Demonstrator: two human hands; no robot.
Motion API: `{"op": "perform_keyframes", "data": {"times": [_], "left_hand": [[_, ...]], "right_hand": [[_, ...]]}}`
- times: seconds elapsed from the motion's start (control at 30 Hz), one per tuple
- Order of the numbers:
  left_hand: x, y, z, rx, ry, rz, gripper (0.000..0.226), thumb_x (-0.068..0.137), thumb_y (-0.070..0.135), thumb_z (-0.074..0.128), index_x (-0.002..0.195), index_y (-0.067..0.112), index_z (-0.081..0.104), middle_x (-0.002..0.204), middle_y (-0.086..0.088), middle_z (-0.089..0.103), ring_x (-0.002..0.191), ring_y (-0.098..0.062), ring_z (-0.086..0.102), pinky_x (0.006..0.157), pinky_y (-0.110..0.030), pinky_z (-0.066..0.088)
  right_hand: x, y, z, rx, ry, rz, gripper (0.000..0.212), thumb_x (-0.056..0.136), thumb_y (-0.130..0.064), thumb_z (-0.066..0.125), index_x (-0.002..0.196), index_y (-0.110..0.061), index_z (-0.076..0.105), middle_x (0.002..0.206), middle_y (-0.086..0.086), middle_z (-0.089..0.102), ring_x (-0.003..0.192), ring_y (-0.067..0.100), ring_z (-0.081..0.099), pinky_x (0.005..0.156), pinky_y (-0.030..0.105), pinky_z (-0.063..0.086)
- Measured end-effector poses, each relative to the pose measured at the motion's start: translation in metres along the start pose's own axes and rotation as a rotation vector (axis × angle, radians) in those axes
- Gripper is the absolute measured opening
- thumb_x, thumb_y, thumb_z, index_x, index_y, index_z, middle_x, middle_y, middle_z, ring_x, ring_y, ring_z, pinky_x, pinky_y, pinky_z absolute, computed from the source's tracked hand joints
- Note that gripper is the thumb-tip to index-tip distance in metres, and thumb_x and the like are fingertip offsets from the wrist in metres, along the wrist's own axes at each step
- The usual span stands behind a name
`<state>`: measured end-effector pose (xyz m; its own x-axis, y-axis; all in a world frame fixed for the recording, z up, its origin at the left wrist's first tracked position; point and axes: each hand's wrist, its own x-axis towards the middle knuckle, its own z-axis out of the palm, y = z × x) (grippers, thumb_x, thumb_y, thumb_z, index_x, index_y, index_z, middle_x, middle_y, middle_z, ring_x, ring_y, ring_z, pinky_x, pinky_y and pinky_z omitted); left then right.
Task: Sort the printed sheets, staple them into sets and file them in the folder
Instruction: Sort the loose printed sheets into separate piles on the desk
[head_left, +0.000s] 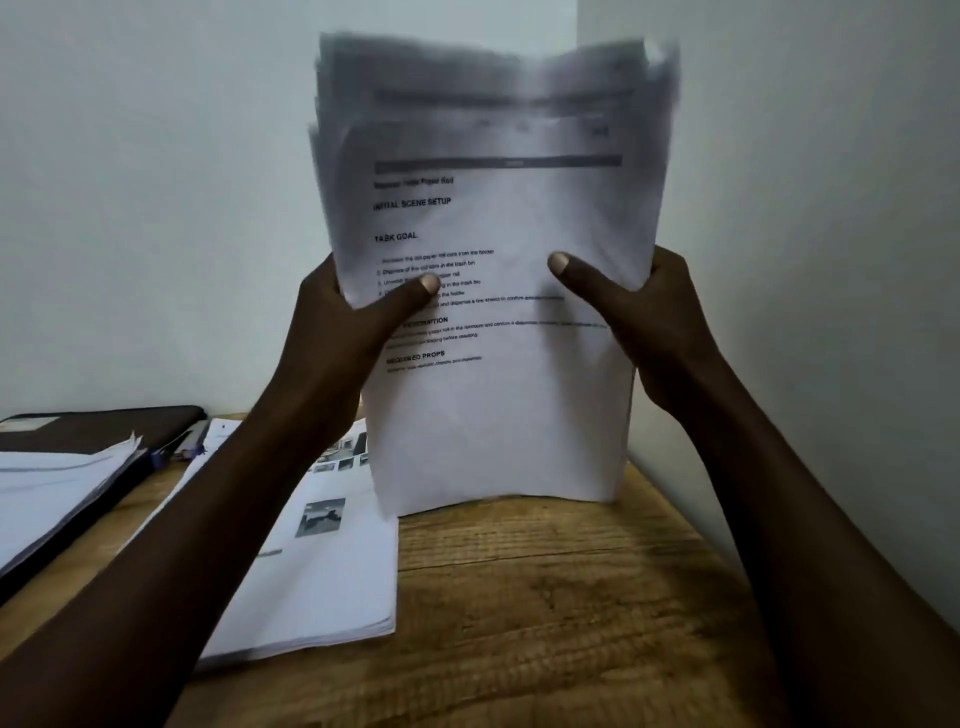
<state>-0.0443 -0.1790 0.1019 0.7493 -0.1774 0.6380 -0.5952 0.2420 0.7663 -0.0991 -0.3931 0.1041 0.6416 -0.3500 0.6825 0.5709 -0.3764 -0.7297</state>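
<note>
- Wood-grain table (545, 597) lies bare in front of the held stack (498, 415). By my judgement this is the best open room for laying sets down.
- Left of the held stack, a flat pile (322, 571) of printed sheets with small photographs lies on the wood. Its far end passes out of sight behind the stack.
- Held stack stands upright, printed face to the viewer, its lower edge meeting the table. The upper part is blurred and the top edges sit uneven.
- Left hand (343, 332) and right hand (649, 332) grip the stack's side edges at mid-height, thumbs on the front face and fingers curled behind.
- Handling, as judged: light, limp paper with smooth faces, so sheets can slide and fan. Hold at both side edges, firmly but without creasing.
- Behind and right of the stack, the wall (779, 208) closes in near the table edge, leaving little room there.
- Far left of the stack, a dark folder (104, 423) lies shut under loose sheets (57, 478). A small blue-and-silver item lies beside it; I cannot tell what it is.
</note>
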Motion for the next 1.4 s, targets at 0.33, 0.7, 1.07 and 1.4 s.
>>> {"op": "perform_keyframes", "data": {"times": [0.33, 0.7, 1.07, 1.4], "left_hand": [[-0.003, -0.005, 0.008, -0.108, 0.028, -0.071, 0.015, 0.087, 0.009, 0.07, 0.1, 0.015, 0.068, 0.093, 0.002, 0.078, 0.087, -0.017, 0.075, 0.071, -0.028, 0.06], [-0.005, -0.026, 0.015, -0.085, 0.018, -0.126, 0.024, 0.087, 0.01, 0.072, 0.109, 0.018, 0.068, 0.102, 0.001, 0.077, 0.094, -0.017, 0.074, 0.079, -0.031, 0.061], [-0.009, -0.049, 0.003, -0.042, -0.072, -0.298, 0.033, 0.088, 0.011, 0.069, 0.121, 0.016, 0.065, 0.113, -0.002, 0.074, 0.1, -0.021, 0.072, 0.085, -0.038, 0.059], [-0.023, -0.068, -0.002, -0.018, -0.103, -0.423, 0.044, 0.083, 0.01, 0.077, 0.125, 0.014, 0.064, 0.115, -0.004, 0.074, 0.104, -0.025, 0.071, 0.094, -0.044, 0.056]], "right_hand": [[0.0, -0.012, 0.002, 0.122, 0.052, -0.042, 0.009, 0.091, -0.023, 0.065, 0.098, -0.026, 0.061, 0.098, -0.007, 0.068, 0.091, 0.007, 0.066, 0.074, 0.021, 0.053], [0.001, -0.017, -0.004, 0.096, -0.028, 0.034, 0.022, 0.085, -0.021, 0.072, 0.105, -0.023, 0.062, 0.109, 0.0, 0.069, 0.099, 0.016, 0.068, 0.086, 0.034, 0.057], [0.003, -0.001, -0.003, 0.092, 0.021, 0.158, 0.022, 0.087, -0.018, 0.07, 0.107, -0.02, 0.062, 0.102, -0.007, 0.069, 0.091, 0.008, 0.065, 0.074, 0.021, 0.052], [0.0, 0.009, -0.001, 0.045, -0.055, 0.257, 0.025, 0.086, -0.016, 0.072, 0.11, -0.019, 0.064, 0.104, -0.003, 0.07, 0.094, 0.014, 0.067, 0.084, 0.03, 0.055]]}}
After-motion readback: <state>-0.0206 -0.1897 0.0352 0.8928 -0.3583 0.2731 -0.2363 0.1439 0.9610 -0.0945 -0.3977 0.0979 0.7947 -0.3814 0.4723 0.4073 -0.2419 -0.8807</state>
